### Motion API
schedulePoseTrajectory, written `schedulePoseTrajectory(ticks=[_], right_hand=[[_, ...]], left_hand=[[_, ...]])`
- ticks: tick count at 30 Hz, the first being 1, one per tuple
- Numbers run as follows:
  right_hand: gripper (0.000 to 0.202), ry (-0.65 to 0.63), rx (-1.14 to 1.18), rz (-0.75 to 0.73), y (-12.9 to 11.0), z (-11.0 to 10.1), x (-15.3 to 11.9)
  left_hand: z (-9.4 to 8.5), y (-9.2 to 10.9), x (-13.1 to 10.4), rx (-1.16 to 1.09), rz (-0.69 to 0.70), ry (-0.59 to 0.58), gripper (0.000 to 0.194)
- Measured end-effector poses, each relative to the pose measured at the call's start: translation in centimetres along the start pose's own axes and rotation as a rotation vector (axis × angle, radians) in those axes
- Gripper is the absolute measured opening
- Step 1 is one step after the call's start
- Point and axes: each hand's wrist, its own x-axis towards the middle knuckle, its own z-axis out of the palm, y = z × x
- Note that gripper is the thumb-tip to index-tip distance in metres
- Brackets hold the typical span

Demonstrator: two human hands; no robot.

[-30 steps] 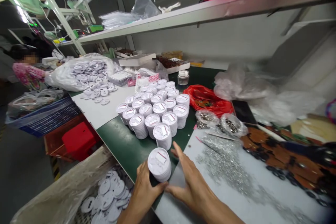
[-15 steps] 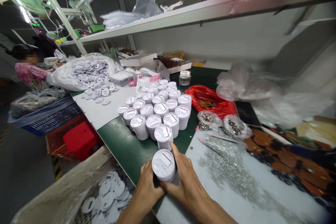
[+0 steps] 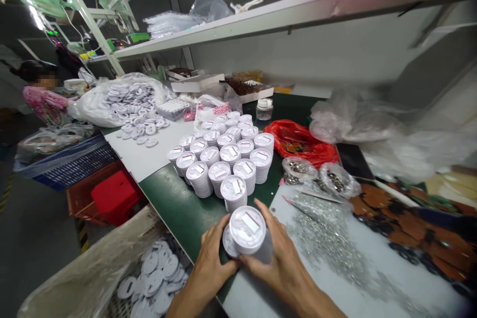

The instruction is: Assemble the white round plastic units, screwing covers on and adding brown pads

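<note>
In front of me, a stack of white round plastic discs (image 3: 247, 228) stands between my hands, a label-like rectangle on its top disc. My right hand (image 3: 279, 251) is closed round its right side, thumb at the front. Just left of it and lower, part of another white disc or stack (image 3: 229, 242) shows. My left hand (image 3: 210, 256) curves round that lower one, fingers behind and thumb in front; the exact contact is partly hidden. Close behind stand several rows of similar disc stacks (image 3: 219, 171) on the green table top (image 3: 167, 203).
Small clear parts (image 3: 328, 228) spread over the right-hand board. Bags of metal pieces (image 3: 298, 169) and a red bag (image 3: 301, 144) lie behind. A bin of loose white discs (image 3: 152, 278) is at lower left. A person (image 3: 46, 94) sits far left; a shelf (image 3: 261, 25) hangs above.
My right hand has shifted the upper stack to the right and slightly up, uncovering the lower disc on its left. My left hand stays nearly in place.
</note>
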Motion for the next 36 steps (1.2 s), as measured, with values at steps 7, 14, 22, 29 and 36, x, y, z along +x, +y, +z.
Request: schedulePoseTrajectory(ticks=[7,14,22,29,36], right_hand=[[0.092,0.026,-0.157,0.112,3.3,-3.4,-6.4],[0.090,0.053,-0.195,0.072,3.8,-1.2,-7.5],[0.109,0.044,-0.158,0.101,3.2,-1.1,-7.0],[0.101,0.042,-0.170,0.080,2.3,-2.1,-6.3],[0.082,0.196,-0.299,0.178,3.8,-5.3,-10.0]], left_hand=[[-0.3,0.5,-0.1,0.011,-0.030,-0.043,0.084],[-0.5,-0.4,-1.0,0.035,0.047,-0.036,0.094],[-0.6,0.1,-5.9,0.032,0.218,0.210,0.067],[3.1,1.6,-6.2,-0.100,0.188,-0.077,0.093],[5.2,3.9,-3.7,0.025,0.084,-0.207,0.100]])
